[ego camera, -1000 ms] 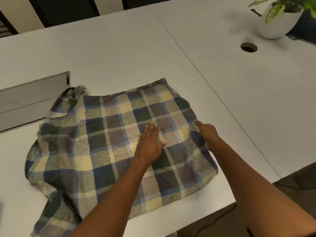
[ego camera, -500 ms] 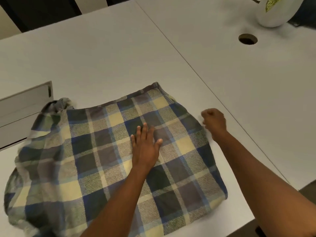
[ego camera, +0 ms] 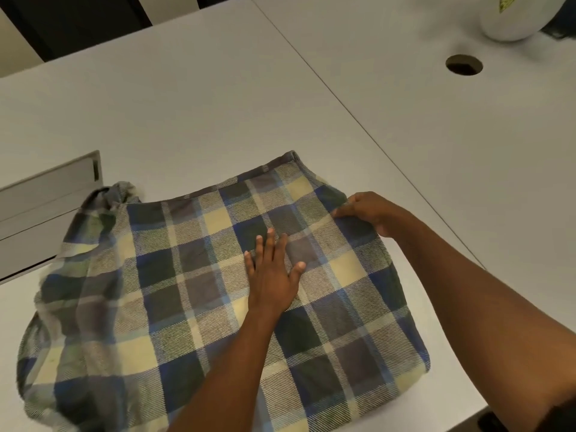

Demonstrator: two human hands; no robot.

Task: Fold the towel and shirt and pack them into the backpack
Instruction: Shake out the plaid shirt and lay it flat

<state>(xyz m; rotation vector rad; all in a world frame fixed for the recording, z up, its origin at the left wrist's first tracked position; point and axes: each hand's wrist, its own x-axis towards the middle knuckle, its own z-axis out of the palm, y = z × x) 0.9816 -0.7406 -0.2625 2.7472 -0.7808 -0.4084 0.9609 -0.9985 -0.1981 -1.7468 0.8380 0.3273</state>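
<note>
Plaid shirt (ego camera: 199,294): spread on the white table (ego camera: 187,98) by its near edge, bunched and rumpled at its left side, smooth toward the right. Checks of blue, grey and pale yellow. Left hand (ego camera: 271,275): flat, fingers spread wide, pressing the shirt's middle. Right hand (ego camera: 371,210): at the shirt's right edge, fingers pinched closed on the fabric's fold.

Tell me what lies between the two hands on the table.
In the head view, only plaid shirt fabric lies between the flat left hand and the right hand gripping its right edge.
</note>
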